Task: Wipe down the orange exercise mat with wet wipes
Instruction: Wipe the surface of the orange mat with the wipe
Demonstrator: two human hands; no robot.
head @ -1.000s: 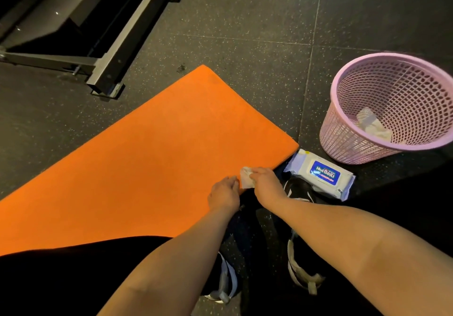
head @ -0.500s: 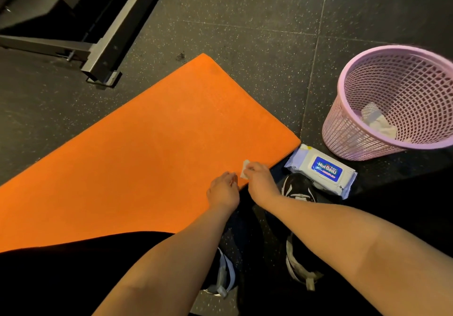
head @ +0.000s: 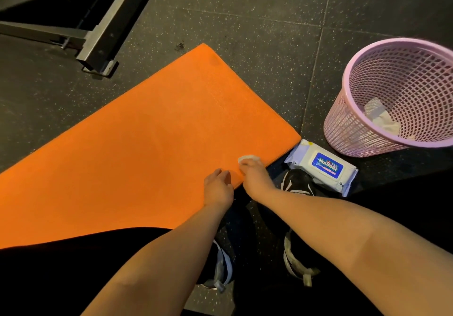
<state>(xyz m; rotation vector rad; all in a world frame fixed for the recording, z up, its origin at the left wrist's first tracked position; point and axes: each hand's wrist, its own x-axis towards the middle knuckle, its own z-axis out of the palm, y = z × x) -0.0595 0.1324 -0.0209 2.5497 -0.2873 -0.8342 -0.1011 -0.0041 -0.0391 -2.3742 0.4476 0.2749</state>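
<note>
Left hand [head: 218,188]: near edge of the orange mat [head: 147,144], loosely curled, empty. Right hand [head: 255,176]: we grip a bunched wet wipe [head: 247,158] against the mat beside its right corner. The mat's length runs leftward.

A dark speckled floor [head: 245,46], divided by thin seams, was seen. An orange exercise mat [head: 147,144] was laid flat and slantwise on it. Just beside the mat's right corner, a pack of wet wipes [head: 323,166] was laid label up. A pink mesh basket [head: 343,119] was stood near the pack. The foot of a metal frame [head: 98,55] was set beyond the mat.
</note>
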